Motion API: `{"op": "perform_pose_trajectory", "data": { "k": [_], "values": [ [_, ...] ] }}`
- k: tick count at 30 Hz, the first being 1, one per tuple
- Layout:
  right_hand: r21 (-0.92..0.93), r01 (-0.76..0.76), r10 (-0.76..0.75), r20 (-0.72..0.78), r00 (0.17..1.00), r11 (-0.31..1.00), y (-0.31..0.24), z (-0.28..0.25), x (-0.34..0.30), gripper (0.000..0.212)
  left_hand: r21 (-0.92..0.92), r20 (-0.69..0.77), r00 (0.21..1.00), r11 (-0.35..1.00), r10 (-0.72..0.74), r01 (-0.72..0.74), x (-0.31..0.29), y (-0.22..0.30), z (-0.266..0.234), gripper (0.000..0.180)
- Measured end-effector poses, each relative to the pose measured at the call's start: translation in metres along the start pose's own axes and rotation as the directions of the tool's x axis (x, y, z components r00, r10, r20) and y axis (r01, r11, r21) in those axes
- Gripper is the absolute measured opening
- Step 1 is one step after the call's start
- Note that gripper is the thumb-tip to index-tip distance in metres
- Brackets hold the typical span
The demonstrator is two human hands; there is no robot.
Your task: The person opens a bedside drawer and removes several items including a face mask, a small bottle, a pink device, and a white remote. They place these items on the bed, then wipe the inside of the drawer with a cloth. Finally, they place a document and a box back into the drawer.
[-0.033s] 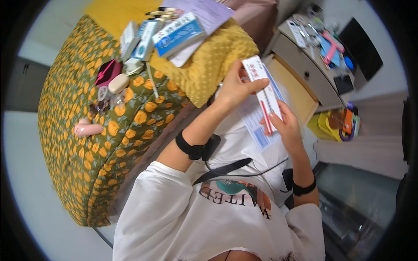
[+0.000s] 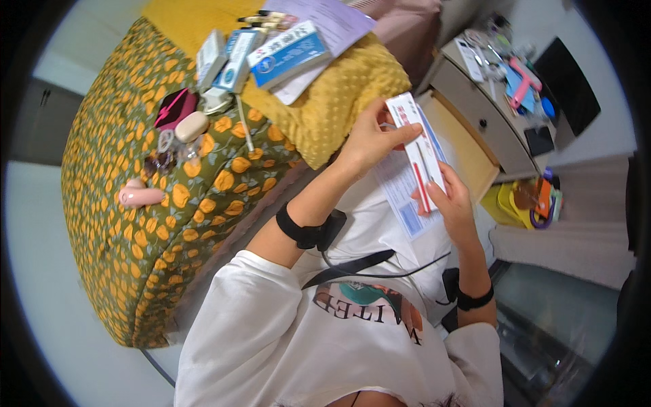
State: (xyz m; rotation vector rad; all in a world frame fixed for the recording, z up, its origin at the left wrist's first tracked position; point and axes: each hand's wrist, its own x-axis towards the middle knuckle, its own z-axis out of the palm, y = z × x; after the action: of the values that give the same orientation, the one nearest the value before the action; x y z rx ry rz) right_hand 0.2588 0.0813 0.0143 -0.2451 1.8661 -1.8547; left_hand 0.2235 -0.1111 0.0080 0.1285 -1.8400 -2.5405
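Observation:
Both of my hands hold a slim white carton with red print and a red stripe, tilted above my lap. My left hand grips its far end, the thumb across the top face. At the near end my right hand closes around the carton from the right side, thumb on top. Under the carton lies a blue-and-white printed sheet, partly covered by it. To the left, a blue-and-white medicine box rests on a yellow bumpy blanket.
Two more small boxes, one a blue-and-white box, lie on the flower-patterned bedding, near a cream case and a pink device. At right, an open drawer juts from a cluttered dresser, beside a yellow bin.
The view has shifted slightly, so the bed's things appear a little farther right. Both hands keep their hold on the carton.

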Motion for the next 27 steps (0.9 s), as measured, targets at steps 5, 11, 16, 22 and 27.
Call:
{"op": "perform_pose_trajectory", "data": {
  "k": [5, 11, 16, 22, 27],
  "values": [
    [-0.049, -0.015, 0.019, 0.066, 0.998, 0.999, -0.001, -0.013, -0.001, 0.036, 0.335, -0.119, 0.975, 0.932, 0.186, -0.137, 0.008, 0.027, -0.054, 0.039],
    [-0.079, -0.084, 0.093, 0.12, 0.988, 0.993, 0.002, -0.026, -0.005, 0.035, 0.567, -0.488, 0.741, 0.813, 0.462, -0.134, 0.016, 0.065, -0.127, 0.051],
    [-0.119, -0.102, 0.115, 0.109, 0.987, 0.988, 0.0, -0.028, -0.008, 0.033, 0.628, -0.644, 0.669, 0.756, 0.371, 0.185, 0.025, 0.053, -0.156, 0.076],
    [-0.324, 0.094, -0.121, -0.066, 0.99, 0.941, 0.018, -0.025, -0.009, 0.029, 0.905, -0.416, 0.713, 0.334, 0.564, 0.265, 0.035, 0.04, -0.152, 0.104],
    [-0.715, 0.198, -0.367, -0.088, 0.926, 0.67, 0.029, -0.025, -0.012, 0.027, 0.926, -0.377, 0.765, 0.222, 0.523, 0.305, 0.036, 0.046, -0.143, 0.095]
  ]
}}
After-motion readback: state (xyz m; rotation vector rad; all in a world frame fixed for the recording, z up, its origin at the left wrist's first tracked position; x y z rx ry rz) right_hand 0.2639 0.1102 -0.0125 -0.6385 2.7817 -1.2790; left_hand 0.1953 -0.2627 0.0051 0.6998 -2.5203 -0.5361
